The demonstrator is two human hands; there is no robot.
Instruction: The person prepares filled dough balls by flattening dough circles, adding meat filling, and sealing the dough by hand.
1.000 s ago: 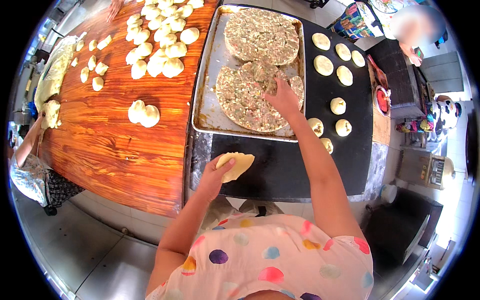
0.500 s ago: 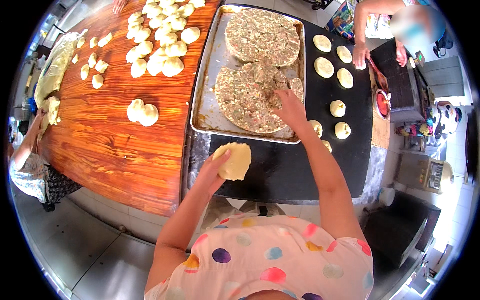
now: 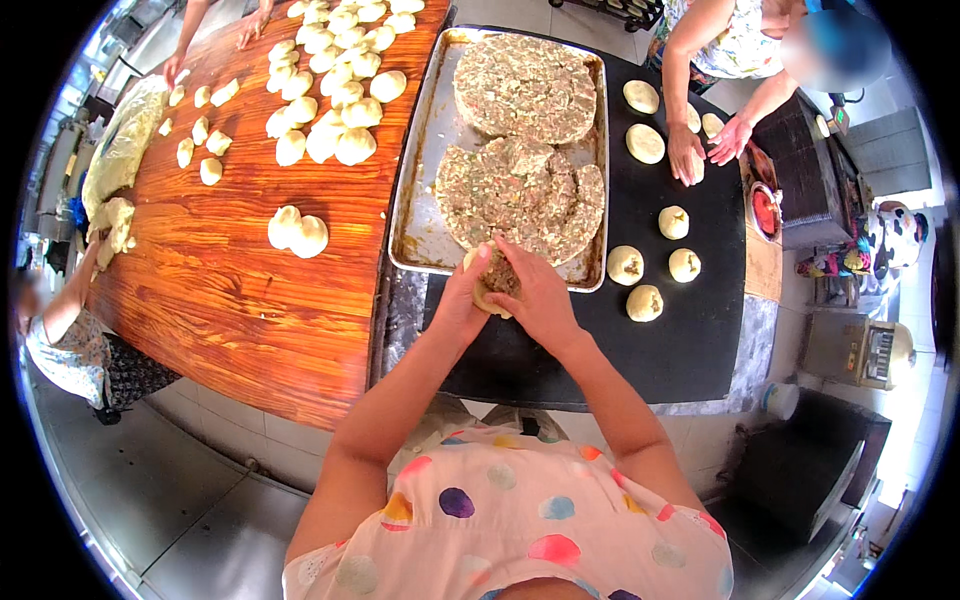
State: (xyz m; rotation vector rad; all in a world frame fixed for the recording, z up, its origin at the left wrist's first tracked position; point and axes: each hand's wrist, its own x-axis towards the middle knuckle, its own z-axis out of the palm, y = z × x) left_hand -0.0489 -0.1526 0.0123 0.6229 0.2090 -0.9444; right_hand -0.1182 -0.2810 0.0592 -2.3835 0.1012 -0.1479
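Observation:
Just in front of the tray's near edge, my left hand (image 3: 462, 302) cups a round dough wrapper (image 3: 485, 299). A lump of chopped filling (image 3: 501, 277) sits inside the wrapper. My right hand (image 3: 541, 292) is closed around the other side, its thumb at the filling and fingers along the rim; the two hands nearly meet at the far side. Beyond them, a metal tray (image 3: 420, 228) holds two mounds of filling: a far round one (image 3: 525, 88) and a nearer one (image 3: 515, 195) with an uneven right part.
Gathered dough balls (image 3: 626, 265) and flattened rounds (image 3: 646, 143) lie on the black surface (image 3: 600, 355) at right. A co-worker's hands (image 3: 686, 158) work over pieces there. Many dough balls (image 3: 355, 146) sit on the wooden table (image 3: 240, 340); another person handles a dough slab (image 3: 116, 215) far left.
My right hand has come from the nearer mound to the wrapper, which now holds filling. My left hand has moved forward and right. The co-worker's hands have reached onto the dough rounds.

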